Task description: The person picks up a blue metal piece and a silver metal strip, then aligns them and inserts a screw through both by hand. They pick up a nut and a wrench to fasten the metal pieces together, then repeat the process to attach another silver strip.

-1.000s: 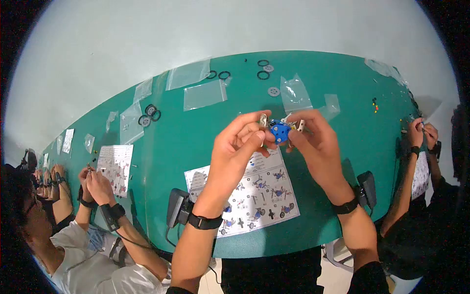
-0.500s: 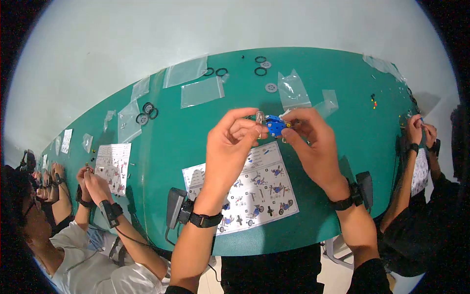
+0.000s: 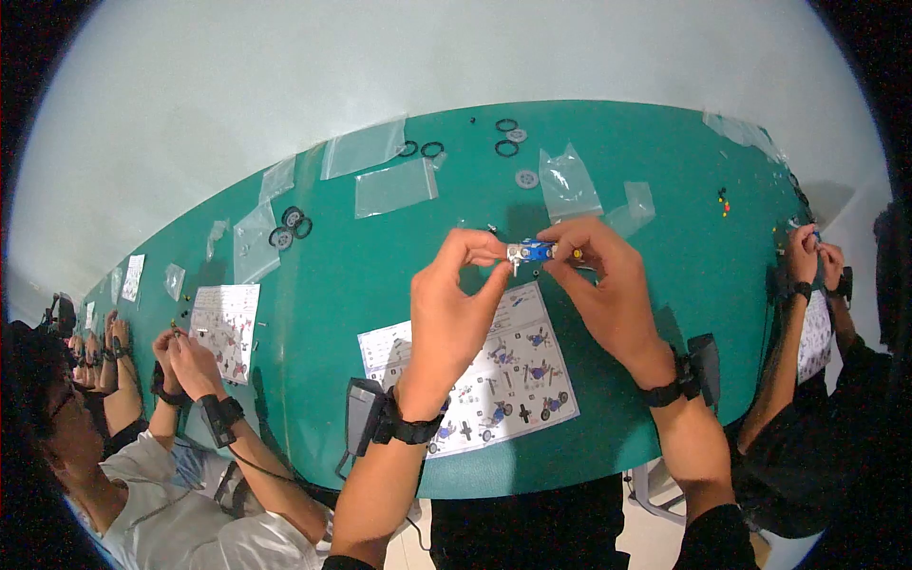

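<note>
Above the far edge of a printed instruction sheet [image 3: 508, 389], both hands hold a small blue toy assembly [image 3: 538, 251] with silver-grey and yellow bits. My left hand [image 3: 446, 304] pinches its pale, silvery left end between thumb and index finger. On the other side, my right hand [image 3: 608, 290] grips the blue part with thumb and fingers, and a yellow bit shows beside those fingertips. Pictures of blue motorcycles are printed on the sheet, which lies partly under my left forearm. The fingers hide some of the assembly.
Beyond the hands lie a grey wheel hub [image 3: 526, 179], black tyre rings [image 3: 506, 149] and clear plastic bags [image 3: 570, 185]. More wheels [image 3: 290, 228] are at the left. People work on both sides, one pair of hands [image 3: 185, 356] left and another [image 3: 817, 255] right, with another sheet [image 3: 226, 323].
The blue assembly has been turned and now shows a narrower side. My left fingers have shifted to a thumb-and-index pinch on its pale end, and both hands sit slightly lower in view.
</note>
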The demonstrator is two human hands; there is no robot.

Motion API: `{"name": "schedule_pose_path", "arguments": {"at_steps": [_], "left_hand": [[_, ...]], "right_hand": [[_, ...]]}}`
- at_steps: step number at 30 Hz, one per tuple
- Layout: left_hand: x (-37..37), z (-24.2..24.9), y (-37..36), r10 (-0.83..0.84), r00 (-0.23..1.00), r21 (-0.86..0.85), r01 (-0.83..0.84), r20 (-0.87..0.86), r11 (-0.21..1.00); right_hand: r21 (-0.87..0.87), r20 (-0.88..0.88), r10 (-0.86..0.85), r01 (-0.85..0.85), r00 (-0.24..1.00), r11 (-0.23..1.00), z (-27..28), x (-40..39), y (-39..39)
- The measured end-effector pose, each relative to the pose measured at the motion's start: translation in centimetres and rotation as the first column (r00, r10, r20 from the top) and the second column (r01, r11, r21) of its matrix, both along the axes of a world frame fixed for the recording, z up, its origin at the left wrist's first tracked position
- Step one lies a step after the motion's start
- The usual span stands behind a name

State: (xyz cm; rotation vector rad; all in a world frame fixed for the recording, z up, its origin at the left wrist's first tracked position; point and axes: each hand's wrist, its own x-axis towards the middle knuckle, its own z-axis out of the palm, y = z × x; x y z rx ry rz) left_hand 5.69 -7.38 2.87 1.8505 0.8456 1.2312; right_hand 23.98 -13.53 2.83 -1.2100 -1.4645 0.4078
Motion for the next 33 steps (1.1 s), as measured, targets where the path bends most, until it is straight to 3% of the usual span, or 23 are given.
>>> {"name": "schedule_pose_path", "arguments": {"at_steps": [2,5,8,13,19,25,31,33], "left_hand": [[0.0,0.1,-0.1,0.016,1.0,0.09,-0.014,-0.025,0.996],[0.1,0.1,0.0,-0.019,1.0,0.084,0.02,-0.013,0.996],[-0.1,0.5,-0.1,-0.011,0.994,0.17,0.029,-0.109,0.985],[-0.1,0.9,-0.4,-0.006,0.994,0.137,0.021,-0.107,0.99],[-0.2,0.8,-0.4,-0.004,0.994,0.138,0.019,-0.107,0.99],[-0.1,0.5,-0.4,0.012,0.995,0.081,-0.004,-0.099,0.997],[0.1,0.5,-0.5,0.03,0.996,0.046,-0.026,-0.084,0.999],[0.2,0.6,-0.6,0.038,0.995,0.045,-0.033,-0.095,0.998]], "right_hand": [[0.015,0.01,-0.012,0.012,1.0,1.0,0.2,0.1,0.0],[0.027,0.015,-0.012,0.012,1.0,1.0,0.4,0.2,-0.1],[0.045,0.013,-0.004,0.003,1.0,0.999,0.3,0.3,-0.1],[0.054,-0.027,0.008,-0.007,1.0,0.999,0.1,0.2,0.0],[0.051,0.053,-0.001,-0.002,0.999,0.999,0.3,0.3,-0.1],[-0.035,-0.002,0.014,-0.014,1.0,0.999,0.6,-0.2,-0.4],[0.054,0.26,-0.07,0.057,0.963,0.997,1.5,-0.1,-0.7],[0.052,0.253,-0.061,0.049,0.966,0.997,1.5,-0.5,-0.8]]}}
